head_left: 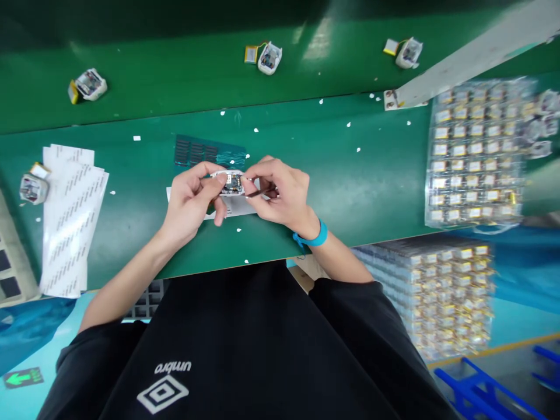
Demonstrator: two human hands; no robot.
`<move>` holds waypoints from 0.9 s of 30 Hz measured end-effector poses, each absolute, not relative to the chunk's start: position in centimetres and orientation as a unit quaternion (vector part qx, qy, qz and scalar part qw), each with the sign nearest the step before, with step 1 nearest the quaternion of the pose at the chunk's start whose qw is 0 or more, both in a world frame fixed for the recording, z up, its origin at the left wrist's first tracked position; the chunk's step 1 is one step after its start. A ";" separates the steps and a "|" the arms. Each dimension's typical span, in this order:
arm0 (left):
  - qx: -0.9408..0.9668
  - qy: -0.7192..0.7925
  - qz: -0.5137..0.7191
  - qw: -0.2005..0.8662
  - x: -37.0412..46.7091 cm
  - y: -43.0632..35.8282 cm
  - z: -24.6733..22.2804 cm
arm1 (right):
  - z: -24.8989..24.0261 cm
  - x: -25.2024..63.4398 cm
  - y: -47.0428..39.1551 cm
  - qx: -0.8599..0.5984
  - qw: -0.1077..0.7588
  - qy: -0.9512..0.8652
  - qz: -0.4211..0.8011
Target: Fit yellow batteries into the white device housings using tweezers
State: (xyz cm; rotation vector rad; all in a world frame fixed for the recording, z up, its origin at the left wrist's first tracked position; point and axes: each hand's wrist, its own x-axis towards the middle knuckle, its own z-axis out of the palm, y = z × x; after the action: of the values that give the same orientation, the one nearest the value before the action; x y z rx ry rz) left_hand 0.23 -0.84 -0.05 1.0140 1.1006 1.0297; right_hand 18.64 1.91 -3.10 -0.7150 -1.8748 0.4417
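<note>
A: What does each hand hold?

B: The left hand (190,201) grasps one end of an open white casing (233,184), thumb over its edge. The right hand (282,189) closes on a dark thin tool (259,193), with its fingertips at the casing's other end. The casing sits between the two hands, just above the bench (341,198).

A: How is this handled well?

B: Probably by bracing the casing with the left hand, keeping the thumb off the exposed parts, and using the tool lightly, at a shallow angle, so nothing inside gets scratched.

A: And the counts?

B: One casing is in the hands. Four more lie apart: one left of the left hand, on the paper strips (72,233), and three beyond the hands, on the far green strip (175,87). Each of those four has one flat pack beside it. There is one dark-patterned sheet (188,153) just beyond the left hand, and one filled tray (475,157) on the bench, right of the right hand; its packs are too blurred to count surely.
</note>
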 end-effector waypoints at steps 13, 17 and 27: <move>0.446 0.528 0.499 0.523 0.9 -1.8 0.2 | -3.2 19.3 1.4 -0.307 0.435 -0.837 0.126; 0.465 0.528 0.498 0.507 0.4 -1.6 0.2 | -3.2 19.1 1.5 -0.311 0.429 -0.832 0.164; 0.451 0.522 0.396 0.607 -0.1 -0.9 0.9 | -3.8 19.0 1.5 -0.315 0.435 -0.837 0.105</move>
State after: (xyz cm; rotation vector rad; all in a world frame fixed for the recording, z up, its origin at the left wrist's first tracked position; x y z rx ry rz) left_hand -0.07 -0.93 0.93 1.0414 1.2056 0.9145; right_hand 19.02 1.47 -3.78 -0.7830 -2.0836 0.2612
